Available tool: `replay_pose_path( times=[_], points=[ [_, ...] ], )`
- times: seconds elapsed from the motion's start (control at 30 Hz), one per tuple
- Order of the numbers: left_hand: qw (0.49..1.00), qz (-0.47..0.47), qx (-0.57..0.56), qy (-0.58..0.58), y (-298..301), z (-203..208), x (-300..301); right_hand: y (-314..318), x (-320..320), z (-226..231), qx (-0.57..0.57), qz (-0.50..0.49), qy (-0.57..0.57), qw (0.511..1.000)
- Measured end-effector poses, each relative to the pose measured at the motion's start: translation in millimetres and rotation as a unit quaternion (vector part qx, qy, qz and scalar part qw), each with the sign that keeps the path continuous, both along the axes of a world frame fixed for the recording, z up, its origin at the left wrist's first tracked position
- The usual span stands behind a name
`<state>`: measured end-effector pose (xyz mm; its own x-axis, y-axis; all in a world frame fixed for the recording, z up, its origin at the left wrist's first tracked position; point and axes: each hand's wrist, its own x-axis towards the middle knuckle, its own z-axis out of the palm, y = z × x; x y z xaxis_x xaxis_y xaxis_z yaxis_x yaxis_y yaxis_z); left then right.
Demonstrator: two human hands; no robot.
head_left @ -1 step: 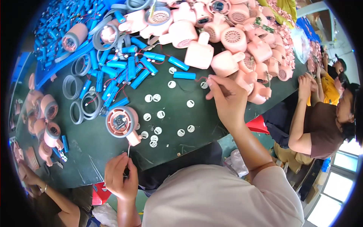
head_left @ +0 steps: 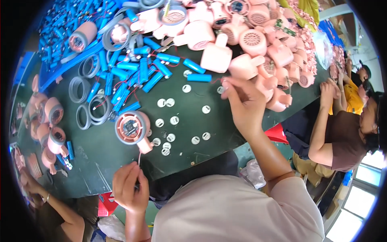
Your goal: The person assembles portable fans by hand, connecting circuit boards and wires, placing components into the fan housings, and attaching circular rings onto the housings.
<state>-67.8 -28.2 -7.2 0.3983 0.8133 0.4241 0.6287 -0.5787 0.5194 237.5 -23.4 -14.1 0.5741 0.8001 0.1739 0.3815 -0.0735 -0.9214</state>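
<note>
View shifted slightly, two hands pinching one red wire, one white strip

A dark green worktable spans the room above a pale green floor. At lower right, tall windows with several panes glow bright white, lighting that side.

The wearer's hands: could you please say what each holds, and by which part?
Left hand: a white strand, by its lower end. Right hand: apparently a red wire, near its right end.
</note>
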Motion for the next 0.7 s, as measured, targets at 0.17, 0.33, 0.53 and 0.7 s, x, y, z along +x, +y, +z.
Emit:
replay_pose_path(
  times=[0.17,0.33,0.53,0.7],
  points=[
    [0.961,-0.069,-0.13,-0.234,4.2,-6.9,20.9,27.7,-8.3,18.9,0.221,0.208,0.166,0.938],
    [0.826,-0.039,-0.31,-0.468,11.3,-5.7,48.0,10.4,-62.4,34.0,-0.023,0.248,0.275,0.929],
    [0.783,-0.031,-0.31,-0.538,14.2,-9.0,57.9,2.6,-91.2,11.9,0.022,0.356,0.006,0.934],
    [0.79,-0.019,-0.359,-0.496,13.5,-8.3,46.1,11.1,-83.1,19.1,0.043,0.381,-0.009,0.924]
  ],
)
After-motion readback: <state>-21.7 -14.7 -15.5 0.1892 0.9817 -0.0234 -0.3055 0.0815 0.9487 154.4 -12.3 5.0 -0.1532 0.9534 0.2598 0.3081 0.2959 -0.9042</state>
